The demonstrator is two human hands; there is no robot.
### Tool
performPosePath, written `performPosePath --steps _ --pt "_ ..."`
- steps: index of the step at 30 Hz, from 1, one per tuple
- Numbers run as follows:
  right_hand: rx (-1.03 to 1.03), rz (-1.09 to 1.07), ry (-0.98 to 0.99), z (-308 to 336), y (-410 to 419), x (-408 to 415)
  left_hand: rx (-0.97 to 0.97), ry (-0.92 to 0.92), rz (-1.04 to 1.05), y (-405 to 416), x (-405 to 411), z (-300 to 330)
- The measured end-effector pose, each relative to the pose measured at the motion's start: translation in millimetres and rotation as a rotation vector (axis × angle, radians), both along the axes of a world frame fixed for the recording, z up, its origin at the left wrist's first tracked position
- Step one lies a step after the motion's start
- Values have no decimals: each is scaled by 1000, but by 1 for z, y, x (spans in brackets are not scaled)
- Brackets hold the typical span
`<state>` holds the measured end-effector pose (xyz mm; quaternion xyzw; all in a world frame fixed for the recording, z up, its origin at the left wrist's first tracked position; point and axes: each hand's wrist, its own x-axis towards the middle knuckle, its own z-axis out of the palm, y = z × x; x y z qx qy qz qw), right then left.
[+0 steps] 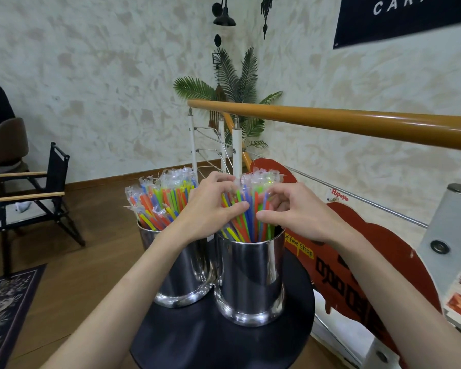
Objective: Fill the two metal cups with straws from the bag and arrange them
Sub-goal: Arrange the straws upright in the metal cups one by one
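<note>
Round dark table point(197, 342) by a stair rail point(357, 123), bearing two steel cups, both packed with wrapped straws. Right cup point(250, 278) nearest, its straws point(246, 209) gathered between left hand point(210, 209) and right hand point(293, 211), fingers curled round the bundle, thumbs pressing in from the front; arranging step by the look of it, filling likely done, no bag in sight. Next, probably: spread and level this bundle without tipping anything, with left cup point(181, 275) touching or just beside, its straws point(160, 201) leaning close, red sign point(370, 262) right behind.
</note>
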<state>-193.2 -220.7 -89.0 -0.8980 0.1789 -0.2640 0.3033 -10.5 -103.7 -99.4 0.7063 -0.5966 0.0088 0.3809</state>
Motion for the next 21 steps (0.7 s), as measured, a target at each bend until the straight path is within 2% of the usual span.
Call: performPosePath --steps 8,14,21 --pt "34 63 32 4 2 -4 -146 -140 83 4 -9 4" --pt "94 119 76 6 2 -5 -123 -105 -50 5 -8 5" --pt "125 115 99 9 0 -8 -74 -65 -96 4 -4 5"
